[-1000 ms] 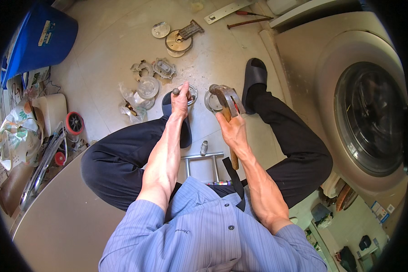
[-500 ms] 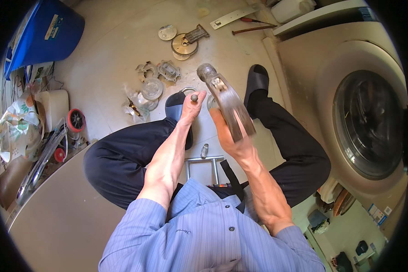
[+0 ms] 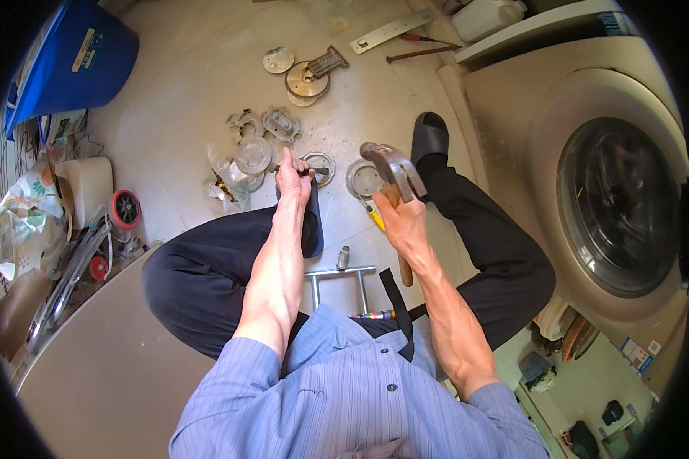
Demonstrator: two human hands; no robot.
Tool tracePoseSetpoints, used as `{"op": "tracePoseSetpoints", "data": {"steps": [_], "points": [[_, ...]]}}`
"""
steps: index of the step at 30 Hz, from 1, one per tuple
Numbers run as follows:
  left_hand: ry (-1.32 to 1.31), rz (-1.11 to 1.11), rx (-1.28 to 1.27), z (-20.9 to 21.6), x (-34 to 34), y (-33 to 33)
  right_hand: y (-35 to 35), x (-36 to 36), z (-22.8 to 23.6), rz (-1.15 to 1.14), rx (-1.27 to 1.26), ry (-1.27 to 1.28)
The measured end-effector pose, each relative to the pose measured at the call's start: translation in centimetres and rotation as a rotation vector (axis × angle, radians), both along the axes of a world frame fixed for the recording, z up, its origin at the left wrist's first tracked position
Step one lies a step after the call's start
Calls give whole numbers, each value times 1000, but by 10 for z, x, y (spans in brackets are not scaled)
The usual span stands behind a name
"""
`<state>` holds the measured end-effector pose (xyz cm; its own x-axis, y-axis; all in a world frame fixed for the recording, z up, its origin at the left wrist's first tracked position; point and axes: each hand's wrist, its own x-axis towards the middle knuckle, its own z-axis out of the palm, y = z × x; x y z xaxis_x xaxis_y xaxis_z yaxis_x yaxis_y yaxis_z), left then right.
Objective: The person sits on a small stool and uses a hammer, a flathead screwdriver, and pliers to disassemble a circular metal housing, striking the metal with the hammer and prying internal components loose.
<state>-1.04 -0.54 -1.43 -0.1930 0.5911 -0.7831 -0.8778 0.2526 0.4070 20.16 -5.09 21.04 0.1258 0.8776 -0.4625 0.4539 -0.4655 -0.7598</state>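
My left hand (image 3: 292, 182) is closed around a short dark metal rod (image 3: 319, 171), which lies roughly sideways across the fist with its blunt end to the right. Just beyond that hand, a metal ring-shaped part (image 3: 327, 161) rests on the floor. In my right hand (image 3: 403, 224) is a claw hammer (image 3: 391, 165), gripped by its wooden handle near the head, claws toward the right. A round metal part (image 3: 364, 178) sits on the floor between my hands. Partly behind my right hand lies a yellow-handled tool (image 3: 375, 218).
Several metal castings (image 3: 281, 124) and a round disc (image 3: 253, 156) lie beyond my left hand, with a brass-coloured disc (image 3: 307, 81) farther off. A small metal fitting (image 3: 343, 258) stands by a metal frame (image 3: 340, 271). A blue bucket (image 3: 103, 61) is left, a washing machine (image 3: 540, 145) right.
The hammer has dropped lower and turned, its head now beyond my right hand. My left hand has shifted left, and the rod has tipped from end-on to sideways.
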Motion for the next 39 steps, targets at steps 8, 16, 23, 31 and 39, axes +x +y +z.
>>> {"op": "tracePoseSetpoints", "data": {"steps": [8,16,23,31,39], "points": [[253,-209,187,18,39,11,-9,8,-19,-17,76,13],[475,-332,190,13,41,7,-7,4,-20,36,82,-3],[885,-689,189,21,65,5,15,-5,26,126,511,93],[1103,-904,148,14,70,7,13,-16,-55,469,152,-260],[94,54,-4,-3,14,13,19,-4,7,95,80,28]]}}
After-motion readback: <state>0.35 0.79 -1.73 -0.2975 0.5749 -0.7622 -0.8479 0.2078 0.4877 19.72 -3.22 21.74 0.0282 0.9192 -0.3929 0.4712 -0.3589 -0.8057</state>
